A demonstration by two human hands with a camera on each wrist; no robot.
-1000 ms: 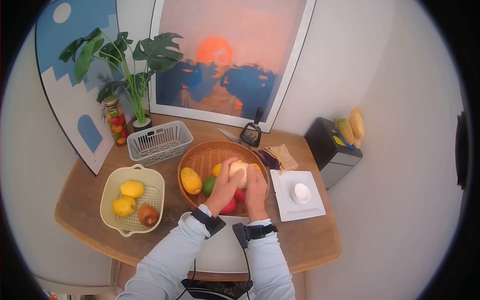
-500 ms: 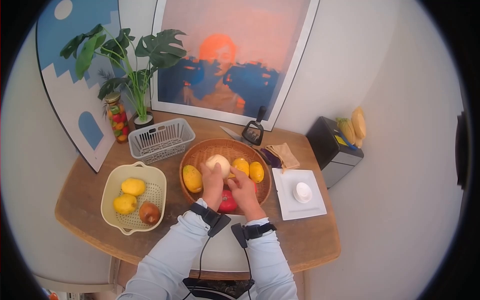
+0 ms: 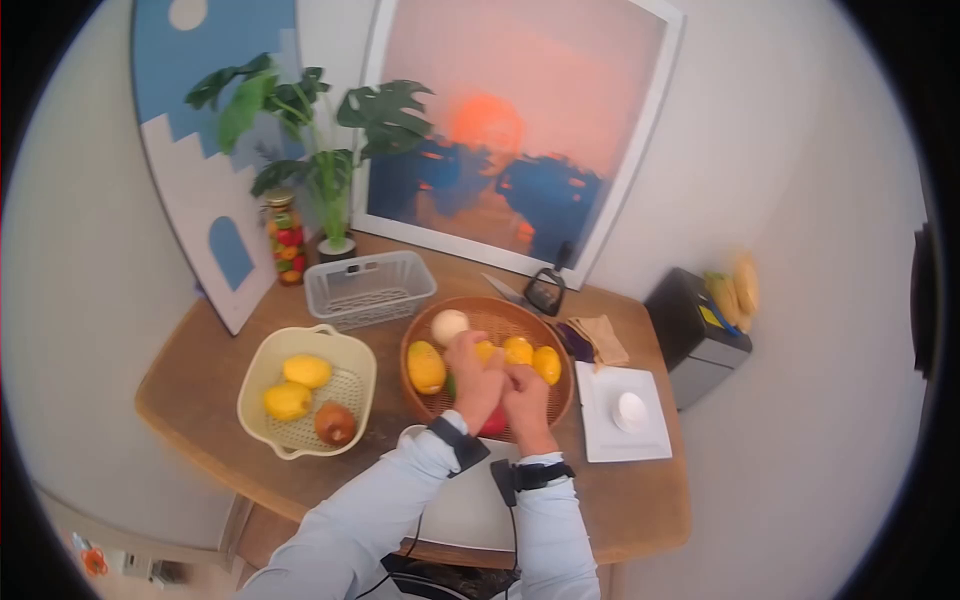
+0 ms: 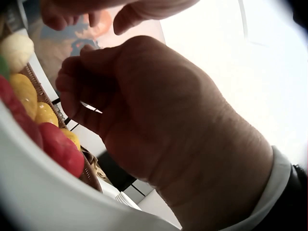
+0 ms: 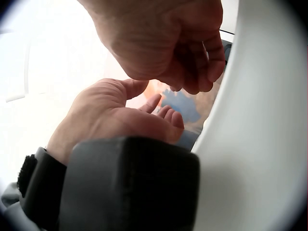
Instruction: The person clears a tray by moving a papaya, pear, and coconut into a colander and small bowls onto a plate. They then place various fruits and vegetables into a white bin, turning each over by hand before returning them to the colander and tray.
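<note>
Both hands are over the round wicker basket (image 3: 560, 402) in the head view. My left hand (image 3: 476, 382) has relaxed fingers pointing up toward a pale round onion (image 3: 450, 326) at the basket's back left. Just right of it is my right hand (image 3: 527, 402), its fingers loosely curled and holding nothing; the left wrist view shows the right hand (image 4: 159, 96) with a gap inside the curl. A yellow mango (image 3: 426, 368) lies left of the hands. Two yellow fruits (image 3: 517, 350) sit behind them, and red produce (image 4: 60, 150) lies below, partly hidden in the head view.
A cream colander (image 3: 262, 425) with two yellow fruits and a brown onion stands left. Behind are a grey basket (image 3: 372, 282) and a knife (image 3: 502, 288) beside a black-handled peeler-like tool (image 3: 545, 290). A white square plate (image 3: 650, 445) with a small bowl (image 3: 630, 411) is right.
The pale onion, first held between both hands, now lies at the basket's back left, let go. Both hands have drawn back from it and closer together. The head view has turned left.
</note>
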